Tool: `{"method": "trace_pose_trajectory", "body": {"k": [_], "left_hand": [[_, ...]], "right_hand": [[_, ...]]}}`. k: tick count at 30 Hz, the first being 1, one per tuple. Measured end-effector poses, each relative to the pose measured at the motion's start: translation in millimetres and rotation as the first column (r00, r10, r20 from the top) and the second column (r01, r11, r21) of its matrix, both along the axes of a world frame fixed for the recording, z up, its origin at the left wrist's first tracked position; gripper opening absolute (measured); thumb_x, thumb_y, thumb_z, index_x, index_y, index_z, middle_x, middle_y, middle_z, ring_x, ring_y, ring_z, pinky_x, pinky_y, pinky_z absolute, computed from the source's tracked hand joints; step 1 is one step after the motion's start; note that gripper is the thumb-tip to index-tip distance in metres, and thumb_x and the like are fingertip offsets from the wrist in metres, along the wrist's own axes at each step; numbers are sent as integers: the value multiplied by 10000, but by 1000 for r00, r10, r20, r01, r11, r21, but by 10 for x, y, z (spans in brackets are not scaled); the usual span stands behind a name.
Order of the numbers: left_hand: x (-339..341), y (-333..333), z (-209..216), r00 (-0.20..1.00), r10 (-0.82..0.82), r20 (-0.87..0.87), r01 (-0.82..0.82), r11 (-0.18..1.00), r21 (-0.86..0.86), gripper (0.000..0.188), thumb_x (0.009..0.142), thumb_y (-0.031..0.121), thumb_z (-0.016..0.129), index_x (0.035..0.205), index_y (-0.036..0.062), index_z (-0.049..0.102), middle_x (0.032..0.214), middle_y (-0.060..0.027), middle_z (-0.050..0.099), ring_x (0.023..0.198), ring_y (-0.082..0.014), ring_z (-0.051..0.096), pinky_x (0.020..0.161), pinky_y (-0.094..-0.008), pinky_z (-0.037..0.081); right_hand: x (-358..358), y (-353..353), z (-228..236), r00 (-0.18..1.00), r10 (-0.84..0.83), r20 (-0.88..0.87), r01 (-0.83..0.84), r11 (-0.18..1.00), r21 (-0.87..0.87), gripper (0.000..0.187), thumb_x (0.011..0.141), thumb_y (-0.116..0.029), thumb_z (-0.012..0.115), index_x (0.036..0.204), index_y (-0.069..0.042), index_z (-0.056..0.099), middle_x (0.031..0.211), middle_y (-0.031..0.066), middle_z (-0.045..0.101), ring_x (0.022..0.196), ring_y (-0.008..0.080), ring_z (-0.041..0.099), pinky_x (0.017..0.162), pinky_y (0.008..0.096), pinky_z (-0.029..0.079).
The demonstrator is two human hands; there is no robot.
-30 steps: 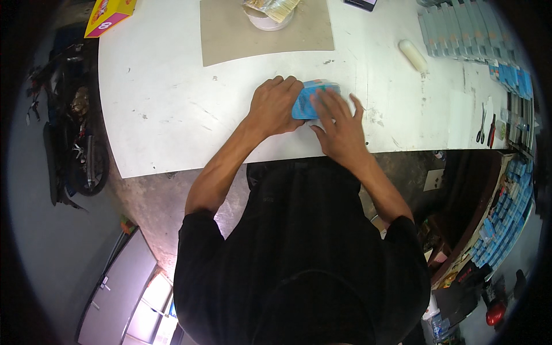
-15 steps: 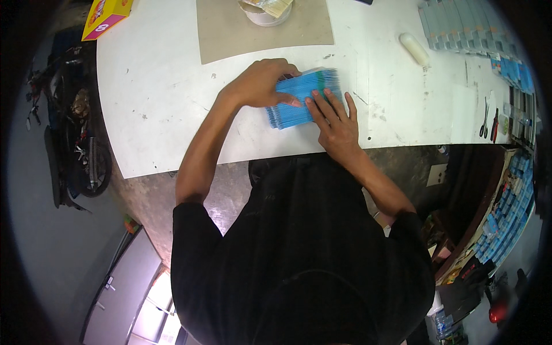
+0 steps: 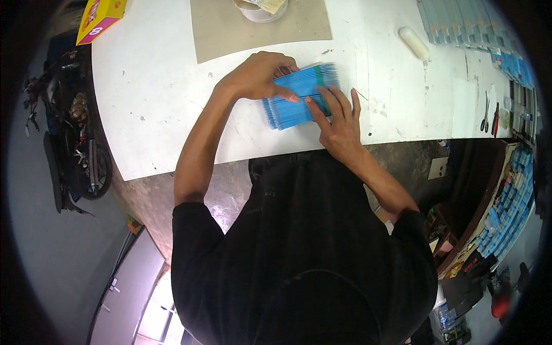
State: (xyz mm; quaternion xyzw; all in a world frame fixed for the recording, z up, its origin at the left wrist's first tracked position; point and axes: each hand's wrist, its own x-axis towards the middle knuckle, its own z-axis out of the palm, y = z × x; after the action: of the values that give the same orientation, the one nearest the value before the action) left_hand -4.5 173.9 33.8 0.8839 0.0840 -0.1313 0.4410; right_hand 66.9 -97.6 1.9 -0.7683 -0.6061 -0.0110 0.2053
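Observation:
A stack of thin blue booklets (image 3: 302, 87) lies fanned near the front of the white table, with a green band across its right part. My left hand (image 3: 259, 75) grips the stack's left side, its thumb on the top and its other fingers curled over the far edge, where their tips are partly hidden. On the stack's right end rests my right hand (image 3: 340, 123). Its fingers are apart, the thumb and fingertips touching the booklets near the green band.
Beyond the stack lies a beige sheet (image 3: 259, 37) bearing a white bowl (image 3: 261, 12) with a brush in it. A white bottle (image 3: 414, 43), scissors (image 3: 486, 112) and red-handled pliers (image 3: 495, 119) lie to the right. Grey-blue stacks (image 3: 460, 23) fill the far right corner; a yellow box (image 3: 100, 20) stands far left.
The booklets have spread a little wider under my hands. My right fingers have shifted slightly toward the right end, and my left hand has moved slightly left.

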Motion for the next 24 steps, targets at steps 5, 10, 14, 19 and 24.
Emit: {"method": "trace_pose_trajectory", "body": {"k": [5, 10, 14, 19, 24], "left_hand": [[-11, -28, 50, 1000, -4, -5, 5, 999, 43, 629, 732, 371, 956, 1204, 10, 749, 1130, -201, 766, 1071, -352, 743, 966, -437, 589], [-44, -203, 110, 974, -141, 175, 79, 944, 321, 483, 744, 286, 905, 1088, -18, 753, 1018, -228, 759, 949, -405, 743, 894, -447, 594], [129, -315, 181, 982, -186, -6, 168, 871, 461, 376, 751, 262, 858, 967, -19, 730, 905, -233, 740, 880, -411, 733, 853, -468, 593], [130, -302, 161, 971, -237, -25, 225, 881, 417, 377, 787, 230, 835, 1030, -38, 726, 902, -227, 733, 883, -440, 713, 844, -475, 587], [-163, -65, 18, 975, 166, 145, -173, 984, 38, 366, 836, 267, 821, 1055, -20, 763, 914, -219, 767, 809, -326, 743, 783, -399, 585]], "right_hand": [[3, -5, 24, 999, 25, 38, -25, 1000, -6, 681, 766, 96, 676, 1415, -111, 664, 1371, 136, 575, 1357, 330, 481, 1172, 632, 277], [26, 125, 239, 995, 92, -36, -94, 993, -76, 592, 748, 94, 660, 1330, -13, 661, 1297, 154, 621, 1261, 341, 560, 1113, 539, 380], [77, 270, 329, 992, 124, 13, -123, 990, -68, 277, 856, -66, 654, 1119, 16, 680, 1081, 125, 647, 1039, 285, 603, 950, 435, 452], [123, 314, 320, 989, 143, 29, -140, 986, -89, 230, 815, -63, 690, 1040, -19, 699, 950, 80, 665, 950, 262, 627, 902, 409, 444], [337, -144, 569, 759, -122, -640, 18, 986, -167, 319, 820, -9, 780, 1133, -19, 721, 1121, 99, 736, 980, 244, 704, 899, 421, 521]]}}
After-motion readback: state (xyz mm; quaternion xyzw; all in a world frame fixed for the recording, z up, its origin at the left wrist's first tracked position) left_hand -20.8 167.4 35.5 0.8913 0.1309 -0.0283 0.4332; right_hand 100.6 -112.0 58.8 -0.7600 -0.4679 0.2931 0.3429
